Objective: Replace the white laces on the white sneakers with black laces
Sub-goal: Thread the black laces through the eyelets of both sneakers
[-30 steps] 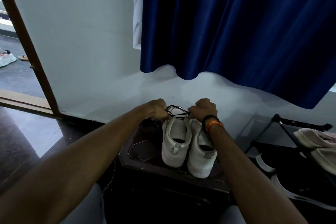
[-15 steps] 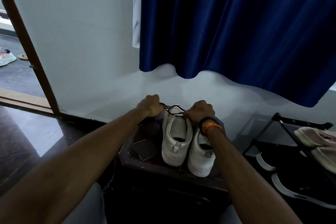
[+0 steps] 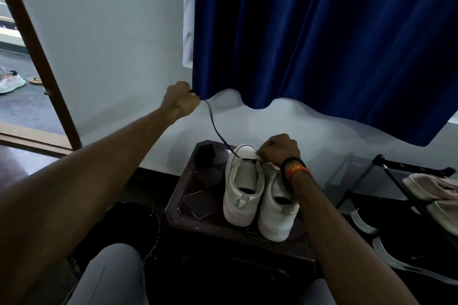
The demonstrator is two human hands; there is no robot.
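Observation:
Two white sneakers stand side by side, heels toward me, on a dark wooden stool (image 3: 195, 208). The left sneaker (image 3: 241, 188) has a black lace (image 3: 215, 126) running taut from its front eyelets up and left to my left hand (image 3: 180, 99), a closed fist raised near the curtain's corner. My right hand (image 3: 278, 150) is closed at the front of the left sneaker, where the lace crosses, pinching there; what it holds is hidden. The right sneaker (image 3: 276, 210) sits under my right wrist. A small dark bundle (image 3: 205, 153) lies at the stool's far left corner.
A blue curtain (image 3: 322, 32) hangs over the white wall behind the stool. A black shoe rack (image 3: 401, 181) with pale shoes stands at the right, black-and-white shoes below it. A dark round basket (image 3: 128, 228) sits left of the stool. An open doorway (image 3: 37, 57) lies far left.
My left hand has risen up and to the left, drawing the black lace out taut from the left sneaker. My right hand has stayed at the sneaker's front.

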